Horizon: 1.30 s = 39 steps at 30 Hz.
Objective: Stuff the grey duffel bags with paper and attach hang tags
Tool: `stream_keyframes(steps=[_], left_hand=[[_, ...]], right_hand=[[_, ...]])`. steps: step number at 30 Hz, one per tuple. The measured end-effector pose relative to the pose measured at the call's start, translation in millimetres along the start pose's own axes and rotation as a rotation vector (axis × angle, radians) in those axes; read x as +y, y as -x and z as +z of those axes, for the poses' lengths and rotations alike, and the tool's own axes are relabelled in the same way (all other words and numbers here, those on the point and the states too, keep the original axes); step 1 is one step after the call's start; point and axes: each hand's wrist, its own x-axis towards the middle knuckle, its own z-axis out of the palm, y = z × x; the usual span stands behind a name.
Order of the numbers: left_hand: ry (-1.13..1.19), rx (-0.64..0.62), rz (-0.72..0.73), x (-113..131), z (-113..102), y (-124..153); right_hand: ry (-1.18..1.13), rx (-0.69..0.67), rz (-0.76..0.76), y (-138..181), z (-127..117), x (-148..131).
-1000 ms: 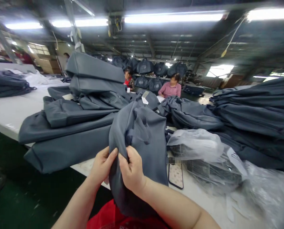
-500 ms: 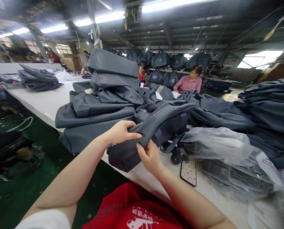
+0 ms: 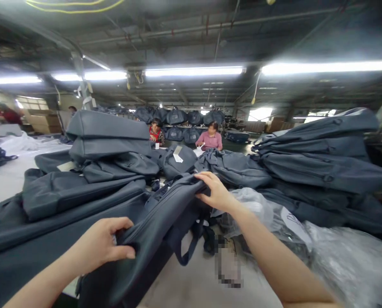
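The held bag [image 3: 165, 214] looks to be made of smooth, soft stuff like leather, and a dull shine is seen along its folds. Its strap [image 3: 195, 240] looks to be woven from flat, matt cloth. In the left pile of bags [image 3: 110, 125] the same smooth skin is seen, with a soft gleam. The right pile of bags [image 3: 315, 171] seems to be made of it too, a bit wrinkly. The heap of wrap [image 3: 351, 261] is made of thin plastic, all crinkly and shiny. The tag [image 3: 178, 158] seems to be made of smooth paper. The table [image 3: 184, 288] is topped with something smooth and mostly dull.
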Motion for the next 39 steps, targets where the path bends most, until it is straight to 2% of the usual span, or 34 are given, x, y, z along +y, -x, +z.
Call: stream_keyframes(steps=[3,5,8,10,13,17,21,27,33,36,39], left_hand=[[-0.011,0.202,0.035,27.9,-22.9,-32.7],[-0.131,0.271,0.154,61.4,-34.1,-63.4],[-0.354,0.159,0.43,117.3,-35.8,-112.8],[-0.543,0.018,0.498,146.1,-28.0,-140.2],[-0.794,-0.174,0.542,169.0,-12.4,-164.8],[-0.925,-0.23,0.62,175.0,1.5,-172.1],[-0.876,-0.174,0.645,173.7,7.5,-172.4],[-0.868,-0.066,0.413,173.2,12.2,-180.0],[-0.835,-0.135,0.323,173.8,16.4,-184.2],[-0.813,-0.204,0.329,173.3,10.3,-183.4],[-0.779,-0.222,0.37,168.3,-14.6,-172.7]], right_hand=[[-0.006,0.143,0.043,2.5,19.2,11.0],[0.041,0.237,0.017,9.7,28.3,5.6],[0.119,0.301,-0.079,18.1,35.7,-2.7],[0.149,0.328,-0.104,20.0,37.6,-3.5],[0.151,0.329,-0.097,19.5,37.7,0.0],[0.125,0.3,-0.112,18.9,36.5,5.0],[0.075,0.329,-0.157,18.8,35.6,8.4],[0.046,0.314,-0.136,16.8,34.8,10.2],[0.04,0.259,-0.092,18.3,32.8,9.7],[0.053,0.231,-0.08,19.1,30.4,9.6],[0.069,0.221,-0.048,18.5,27.4,10.8]])
